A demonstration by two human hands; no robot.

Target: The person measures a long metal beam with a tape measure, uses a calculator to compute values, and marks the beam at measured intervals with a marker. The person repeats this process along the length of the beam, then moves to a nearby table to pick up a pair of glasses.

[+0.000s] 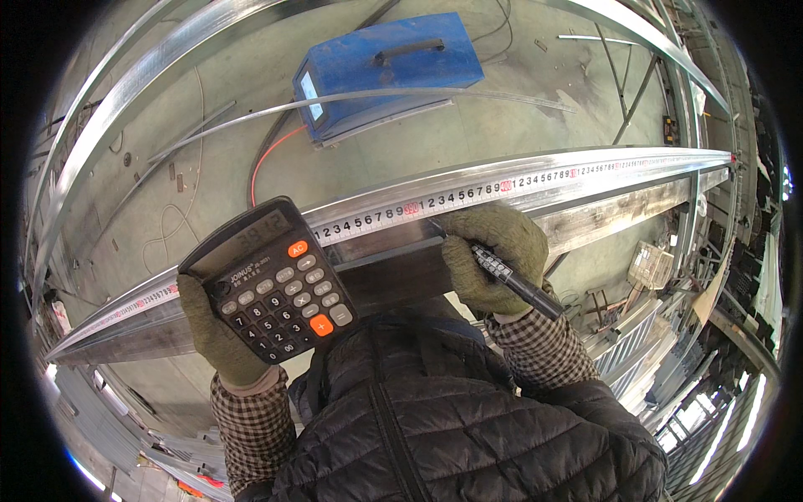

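Note:
My left hand (219, 335), in a green knit glove, grips a dark calculator (269, 308) by its left side, its keys and display facing up. In my right hand (493, 243), gloved the same way, is a black marker pen (532, 294) with a light printed patch. The pen's tip end points up and left, close to the lower edge of a tape measure (456, 197). That white tape is stretched along a long silver metal bar (468, 177), and the calculator covers part of it. A darker metal beam (389, 280) lies on the near side, below my hands.
Beyond the bar, a blue machine (397, 71) with a black handle stands on the floor, a red cable (269, 159) running from it. Long metal rails (134, 88) cross the far left. At the right are a cardboard box (651, 266) and stacked metal pieces (623, 343).

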